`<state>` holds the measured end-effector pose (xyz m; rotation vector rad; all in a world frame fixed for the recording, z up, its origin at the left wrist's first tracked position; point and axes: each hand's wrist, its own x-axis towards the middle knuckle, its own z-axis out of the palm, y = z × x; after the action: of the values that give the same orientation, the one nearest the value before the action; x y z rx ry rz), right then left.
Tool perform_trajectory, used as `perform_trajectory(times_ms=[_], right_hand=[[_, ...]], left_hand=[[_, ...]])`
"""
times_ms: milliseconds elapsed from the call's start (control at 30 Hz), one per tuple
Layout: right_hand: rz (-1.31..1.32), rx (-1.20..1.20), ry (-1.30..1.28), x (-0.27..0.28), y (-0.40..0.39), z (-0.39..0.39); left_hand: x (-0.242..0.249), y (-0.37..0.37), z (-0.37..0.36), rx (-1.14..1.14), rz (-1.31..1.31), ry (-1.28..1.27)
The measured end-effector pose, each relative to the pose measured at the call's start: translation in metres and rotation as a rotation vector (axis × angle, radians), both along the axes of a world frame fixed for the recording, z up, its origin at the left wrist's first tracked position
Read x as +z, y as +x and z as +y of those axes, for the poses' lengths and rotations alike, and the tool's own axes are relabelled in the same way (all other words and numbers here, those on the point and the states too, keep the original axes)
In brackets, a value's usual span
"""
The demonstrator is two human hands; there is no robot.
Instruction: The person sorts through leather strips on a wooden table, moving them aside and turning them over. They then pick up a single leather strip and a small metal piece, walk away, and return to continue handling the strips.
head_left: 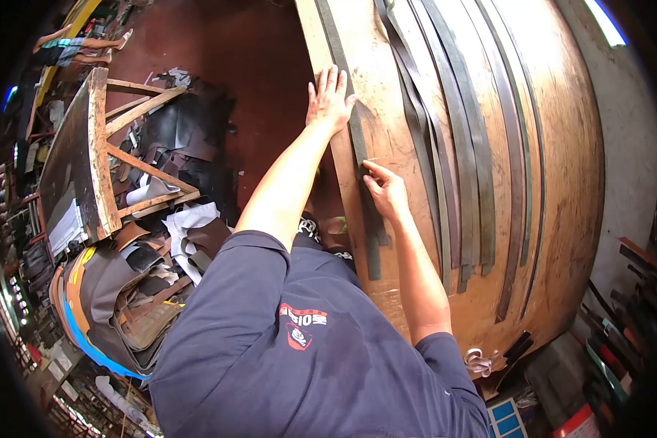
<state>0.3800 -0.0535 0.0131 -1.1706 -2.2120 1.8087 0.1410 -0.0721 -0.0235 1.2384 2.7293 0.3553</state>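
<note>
A long dark strip [357, 135] lies along the near edge of the wooden table [562, 219]. My left hand [331, 102] rests flat on the strip's upper part, fingers spread. Lower down, my right hand [387, 191] is closed, with thumb and index finger pinched at the strip's edge. What they hold is too small to make out; a thin light line shows by the fingertip. Below the right hand, the strip's end [374, 263] lies on the wood beside a shorter dark piece. Several long dark strips [456, 146] run roughly parallel farther right on the table.
Left of me are a wooden-framed stand [98, 160], piled dark scraps [182, 131] and a full container with a blue rim [80, 336]. Another person's legs [98, 51] show at the upper left. More strips [620, 328] stand by the wall at right.
</note>
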Motion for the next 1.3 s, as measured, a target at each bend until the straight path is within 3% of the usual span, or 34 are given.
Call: perform_trajectory(times_ms=[500, 1300], right_hand=[[-0.085, -0.019, 0.027, 0.012, -0.004, -0.003], [-0.13, -0.003, 0.032, 0.013, -0.007, -0.001]], left_hand=[[-0.007, 0.002, -0.002, 0.026, 0.026, 0.143], [-0.009, 0.0, -0.002, 0.013, 0.031, 0.156]])
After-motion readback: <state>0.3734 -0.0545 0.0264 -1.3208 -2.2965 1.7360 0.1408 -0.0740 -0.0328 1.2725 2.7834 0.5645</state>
